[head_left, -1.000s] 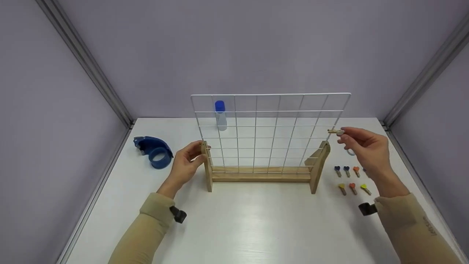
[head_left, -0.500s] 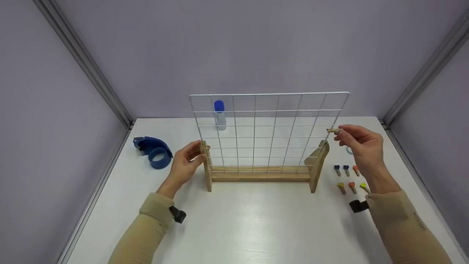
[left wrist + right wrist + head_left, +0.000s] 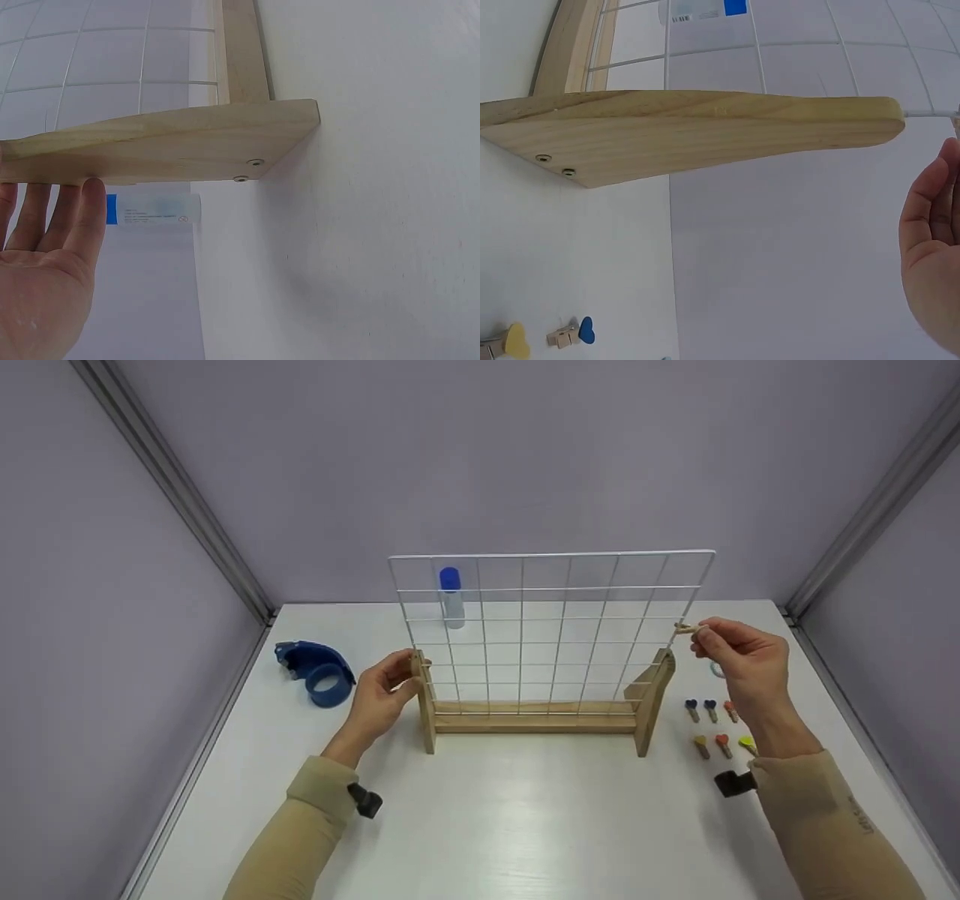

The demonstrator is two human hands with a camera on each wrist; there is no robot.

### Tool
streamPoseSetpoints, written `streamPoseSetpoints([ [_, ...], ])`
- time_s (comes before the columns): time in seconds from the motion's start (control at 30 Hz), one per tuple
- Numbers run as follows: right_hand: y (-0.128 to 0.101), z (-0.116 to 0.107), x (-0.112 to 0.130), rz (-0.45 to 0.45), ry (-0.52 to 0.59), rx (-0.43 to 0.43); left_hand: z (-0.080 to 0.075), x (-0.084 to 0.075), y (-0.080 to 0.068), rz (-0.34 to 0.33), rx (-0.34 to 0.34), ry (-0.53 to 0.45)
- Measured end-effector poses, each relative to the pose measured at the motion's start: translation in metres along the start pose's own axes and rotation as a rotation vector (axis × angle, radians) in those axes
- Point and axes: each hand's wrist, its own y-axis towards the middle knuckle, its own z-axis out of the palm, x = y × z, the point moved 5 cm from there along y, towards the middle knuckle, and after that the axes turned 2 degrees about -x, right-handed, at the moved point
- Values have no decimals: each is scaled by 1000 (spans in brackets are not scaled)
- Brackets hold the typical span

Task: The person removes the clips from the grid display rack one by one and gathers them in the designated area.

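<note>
A white wire grid (image 3: 555, 556) stands upright in a wooden stand (image 3: 534, 725). At the stand's left side panel (image 3: 165, 154), my left hand (image 3: 381, 694) grips the top, fingers behind and thumb in front. My right hand (image 3: 752, 667) pinches a small wooden clothespin (image 3: 687, 628) between thumb and index finger. Its tip meets the grid's right edge wire, just above the right side panel (image 3: 654, 701). The fingers cover the clothespin's other end. In the right wrist view, only part of my right hand (image 3: 934, 247) shows, at the right edge.
Several clothespins with heart tops, such as a yellow one (image 3: 701, 746), lie at the right. A pale ring (image 3: 717, 669) is partly behind the right hand. At left sits a blue tape dispenser (image 3: 311, 664). A blue-capped bottle (image 3: 453, 604) stands behind the grid.
My right hand has moved slightly left with the clothespin, bringing its tip onto the grid's right edge wire. My left hand keeps its grip on the stand.
</note>
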Motion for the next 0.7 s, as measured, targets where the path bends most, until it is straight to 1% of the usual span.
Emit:
streamPoseSetpoints([
  [0.1,-1,-10,3,34,-35,-12,0,1,-1,-6,2,-4],
  [0.37,-7,-46,9,93,-168,82,-2,3,0,-12,-7,-3],
  [0.47,-10,-63,8,136,-237,104,-2,3,0,-16,-5,-7],
  [0.53,-12,-75,7,172,-322,108,-1,3,0,-19,-2,-10],
  [0.7,-15,-107,2,265,-626,98,0,4,1,-19,3,-33],
])
